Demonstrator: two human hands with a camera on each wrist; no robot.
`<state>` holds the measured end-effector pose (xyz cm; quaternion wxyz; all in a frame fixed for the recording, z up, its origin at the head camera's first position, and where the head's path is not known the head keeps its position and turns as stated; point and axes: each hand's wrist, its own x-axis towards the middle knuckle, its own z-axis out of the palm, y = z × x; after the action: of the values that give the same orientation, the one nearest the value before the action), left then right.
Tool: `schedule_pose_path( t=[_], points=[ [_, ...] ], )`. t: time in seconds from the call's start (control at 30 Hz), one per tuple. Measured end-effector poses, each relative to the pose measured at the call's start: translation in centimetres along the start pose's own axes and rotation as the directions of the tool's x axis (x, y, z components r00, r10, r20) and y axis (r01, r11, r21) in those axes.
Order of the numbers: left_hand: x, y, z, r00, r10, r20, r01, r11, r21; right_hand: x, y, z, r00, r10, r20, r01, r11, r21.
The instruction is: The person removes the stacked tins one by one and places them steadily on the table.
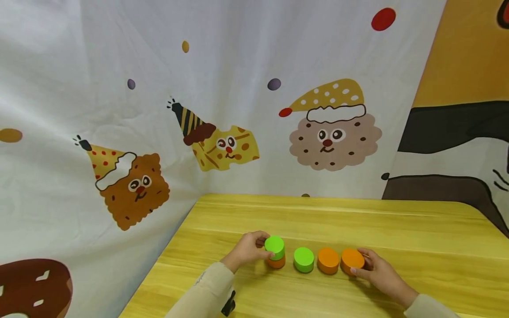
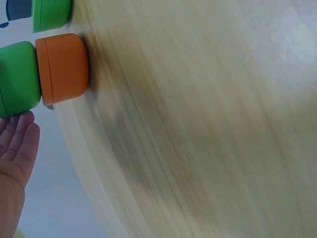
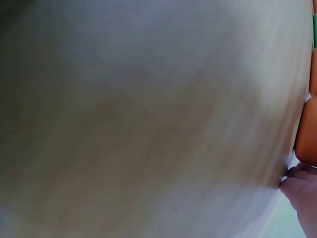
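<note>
Small round lidded containers stand in a row in the head view. My left hand (image 1: pixel 249 250) (image 2: pixel 19 148) holds a green container (image 1: pixel 274 246) (image 2: pixel 20 77) between thumb and fingers. That one sits on top of an orange container (image 1: pixel 276 263) (image 2: pixel 65 69). To its right is a second green container (image 1: pixel 304 259), apart from the stack. Then comes a middle orange container (image 1: pixel 328 260). At the right end, my right hand (image 1: pixel 379 270) (image 3: pixel 299 193) grips another orange container (image 1: pixel 352 260) (image 3: pixel 308 134), which stands close against the middle orange one.
The containers stand on a yellow wood-grain table (image 1: pixel 222 216). A white curtain (image 1: pixel 238 57) printed with cartoon biscuits and cheese hangs behind and to the left. A small black object (image 1: pixel 228 304) shows beside the left sleeve (image 1: pixel 203 291).
</note>
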<state>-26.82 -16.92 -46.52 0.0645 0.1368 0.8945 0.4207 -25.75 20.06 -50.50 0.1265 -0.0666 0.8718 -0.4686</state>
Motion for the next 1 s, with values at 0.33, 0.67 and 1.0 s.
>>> schedule_pose_path(
  t=[0.33,0.67,1.0],
  points=[
    [-0.1,-0.1,-0.1,0.999,0.037,0.007,-0.037,0.999,0.024,0.7,-2.9,-0.8,0.998,-0.056,-0.006,0.056,0.998,-0.019],
    [-0.8,-1.4,0.2,1.0,0.002,0.017,-0.002,1.0,0.022,2.9,-7.1,2.5,0.979,-0.203,-0.034,0.202,0.979,-0.04],
    [-0.8,-1.9,1.2,1.0,0.017,0.007,-0.017,1.0,0.0,4.7,-10.1,6.8,0.959,-0.277,0.053,0.28,0.959,-0.05]
  ],
)
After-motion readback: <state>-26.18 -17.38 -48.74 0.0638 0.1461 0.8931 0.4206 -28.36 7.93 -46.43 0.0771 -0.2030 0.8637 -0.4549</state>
